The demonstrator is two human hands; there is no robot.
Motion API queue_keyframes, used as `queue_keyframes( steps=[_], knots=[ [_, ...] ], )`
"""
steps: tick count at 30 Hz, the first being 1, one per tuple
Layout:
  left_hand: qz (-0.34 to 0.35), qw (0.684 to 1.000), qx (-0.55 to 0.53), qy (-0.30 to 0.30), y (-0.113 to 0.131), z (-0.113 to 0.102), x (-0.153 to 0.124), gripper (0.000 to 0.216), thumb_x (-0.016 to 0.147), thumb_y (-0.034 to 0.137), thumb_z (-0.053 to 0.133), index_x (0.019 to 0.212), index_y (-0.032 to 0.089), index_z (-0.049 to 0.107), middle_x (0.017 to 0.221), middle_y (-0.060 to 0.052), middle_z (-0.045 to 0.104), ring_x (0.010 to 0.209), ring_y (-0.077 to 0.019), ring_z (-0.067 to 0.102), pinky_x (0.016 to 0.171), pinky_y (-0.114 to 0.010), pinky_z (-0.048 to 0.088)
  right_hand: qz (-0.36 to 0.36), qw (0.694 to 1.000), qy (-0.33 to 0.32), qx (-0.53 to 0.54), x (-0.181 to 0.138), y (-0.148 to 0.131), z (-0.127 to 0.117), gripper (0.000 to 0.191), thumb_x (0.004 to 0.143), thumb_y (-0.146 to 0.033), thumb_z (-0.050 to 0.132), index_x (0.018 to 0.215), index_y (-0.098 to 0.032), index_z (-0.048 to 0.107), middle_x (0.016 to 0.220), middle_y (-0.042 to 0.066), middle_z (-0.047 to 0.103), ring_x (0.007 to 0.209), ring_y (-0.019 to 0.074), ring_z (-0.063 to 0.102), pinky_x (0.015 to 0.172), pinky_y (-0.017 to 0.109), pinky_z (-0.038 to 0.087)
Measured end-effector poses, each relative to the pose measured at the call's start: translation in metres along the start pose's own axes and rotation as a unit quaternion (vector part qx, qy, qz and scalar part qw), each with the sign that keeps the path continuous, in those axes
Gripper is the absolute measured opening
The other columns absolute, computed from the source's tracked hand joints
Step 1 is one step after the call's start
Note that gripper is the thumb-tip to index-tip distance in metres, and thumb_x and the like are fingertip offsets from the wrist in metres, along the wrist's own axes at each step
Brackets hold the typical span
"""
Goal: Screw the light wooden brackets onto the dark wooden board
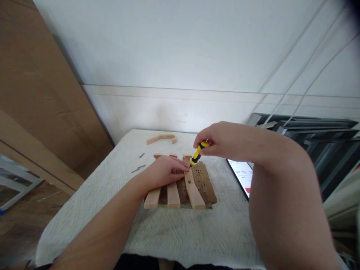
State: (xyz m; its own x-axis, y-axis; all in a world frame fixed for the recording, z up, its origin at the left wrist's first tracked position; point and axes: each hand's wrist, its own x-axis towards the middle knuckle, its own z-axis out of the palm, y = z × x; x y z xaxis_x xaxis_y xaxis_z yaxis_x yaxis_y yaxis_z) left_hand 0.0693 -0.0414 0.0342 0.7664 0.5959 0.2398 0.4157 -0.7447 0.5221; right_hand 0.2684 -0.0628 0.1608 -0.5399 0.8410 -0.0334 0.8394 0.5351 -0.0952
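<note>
R hand (208, 139), curled round a yellow-black screwdriver (198, 153), angles it to a wooden pc. (195, 195) just below, while L hand (165, 170), fingers extended, nothing visibly gripped, rests there, likely for steadiness.

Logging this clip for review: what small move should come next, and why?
Probably a small turn of the screwdriver by the right hand: its tip appears set on the rightmost wooden piece, where the left hand's fingertips rest, seemingly steadying it.
</note>
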Motion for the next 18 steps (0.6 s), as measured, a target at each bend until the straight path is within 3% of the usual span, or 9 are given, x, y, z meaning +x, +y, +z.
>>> queue_keyframes(
  steps=[6,14,18],
  knots=[
    [-0.031,0.999,-0.016,-0.009,0.0005,0.0001,0.001,0.022,0.081,0.013,0.061,0.095,0.023,0.073,0.109,-0.002,0.071,0.102,-0.0157,0.065,0.095,-0.031,0.047,0.0,1.0,-0.003,-0.005,0.0019,-0.0009,0.0011,0.024,0.075,-0.017,0.054,0.09,-0.021,0.072,0.076,0.003,0.069,0.059,0.0122,0.053,0.052,0.024,0.032],
    [-0.045,0.999,-0.013,-0.027,0.0008,-0.0003,0.0011,0.019,0.082,0.014,0.061,0.093,0.022,0.074,0.111,-0.003,0.07,0.104,-0.0151,0.065,0.093,-0.028,0.048,0.021,1.0,-0.017,-0.012,0.005,-0.0023,0.0002,0.019,0.078,-0.029,0.057,0.083,-0.019,0.073,0.069,0.004,0.068,0.055,0.0123,0.053,0.051,0.025,0.032],
    [-0.053,0.997,-0.03,-0.036,0.0017,-0.0006,0.0005,0.019,0.084,0.014,0.059,0.094,0.02,0.073,0.112,-0.004,0.069,0.108,-0.015,0.063,0.095,-0.028,0.048,0.085,0.996,-0.033,0.0,0.0091,-0.0044,0.0003,0.031,0.084,-0.04,0.052,0.077,-0.016,0.071,0.062,0.005,0.066,0.049,0.0128,0.054,0.052,0.027,0.035]
  ],
)
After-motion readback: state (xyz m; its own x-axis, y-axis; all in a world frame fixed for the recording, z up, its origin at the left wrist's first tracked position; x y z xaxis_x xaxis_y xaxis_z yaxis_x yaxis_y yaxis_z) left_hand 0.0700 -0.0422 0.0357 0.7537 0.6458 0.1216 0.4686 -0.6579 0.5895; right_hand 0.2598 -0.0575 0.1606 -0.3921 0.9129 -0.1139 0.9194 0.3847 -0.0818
